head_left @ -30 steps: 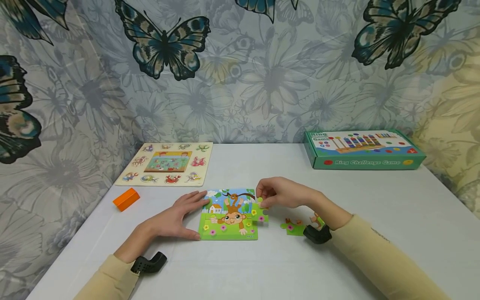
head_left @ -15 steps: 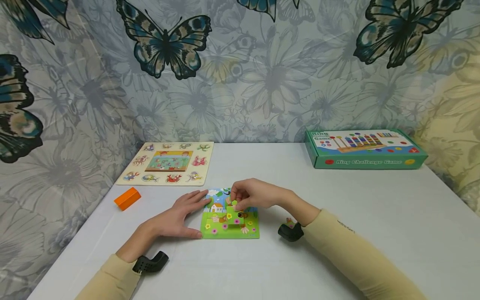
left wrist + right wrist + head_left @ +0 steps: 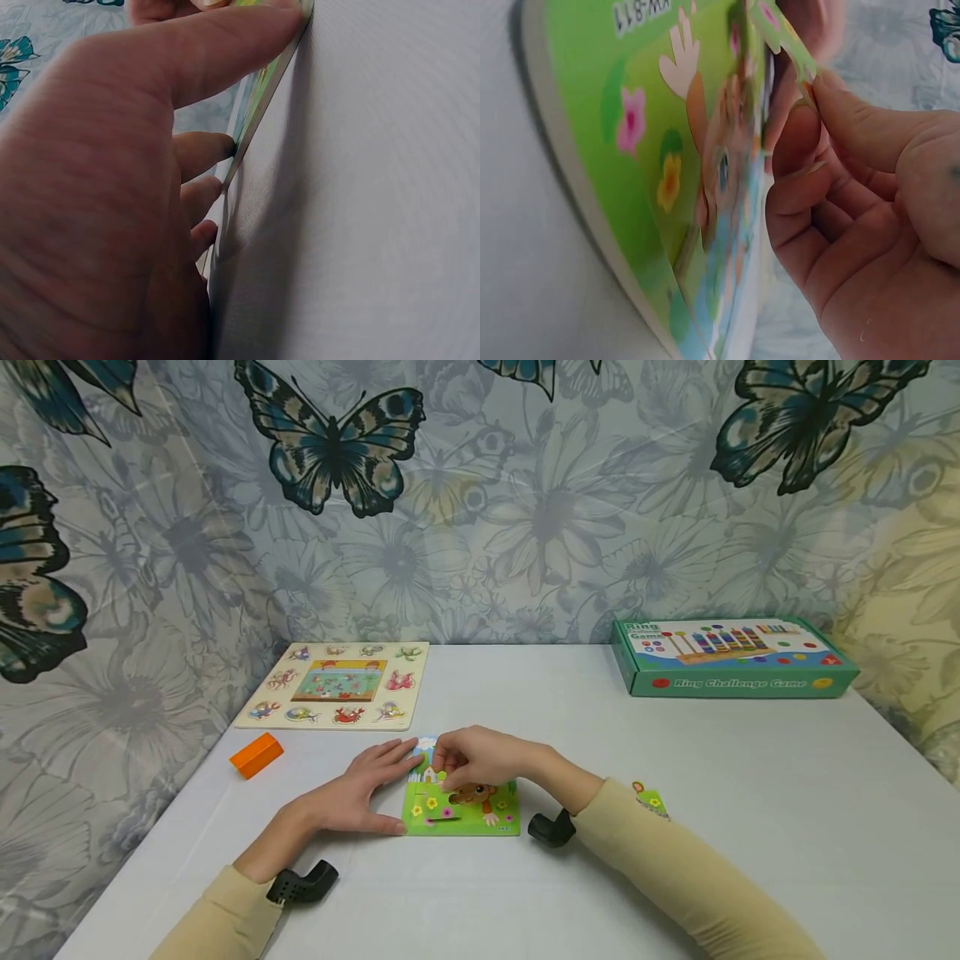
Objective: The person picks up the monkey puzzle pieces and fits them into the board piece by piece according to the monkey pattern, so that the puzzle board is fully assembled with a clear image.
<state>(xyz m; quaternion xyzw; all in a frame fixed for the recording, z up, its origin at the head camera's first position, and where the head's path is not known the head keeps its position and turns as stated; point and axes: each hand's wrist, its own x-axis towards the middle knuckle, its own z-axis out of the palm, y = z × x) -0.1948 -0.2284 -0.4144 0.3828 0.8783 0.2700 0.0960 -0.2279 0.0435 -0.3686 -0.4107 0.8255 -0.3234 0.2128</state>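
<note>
A monkey jigsaw puzzle board (image 3: 504, 821), mostly green and blue, lies flat on the white table. Along its left edge rests my left hand (image 3: 356, 793), fingers spread and fairly straight, thumb at the lower left corner. In the left wrist view the thumb (image 3: 232, 49) and fingertips touch the board's edge. Over the board's left half, my right hand (image 3: 487, 756) pinches a green jigsaw piece (image 3: 789, 39) with flowers between thumb and finger. The piece is tilted above the board in the right wrist view; my hand hides part of the picture.
Right of my right forearm, a loose green jigsaw piece (image 3: 654, 800) shows, partly covered by the sleeve. An orange block (image 3: 257, 755) lies at the left. Behind are a wooden sea-animal puzzle board (image 3: 255, 720) and a green Ring Challenge Game box (image 3: 742, 683).
My right hand has carried the pinched jigsaw piece leftward, from the board's right edge to its left half. My left hand has stayed at the left edge.
</note>
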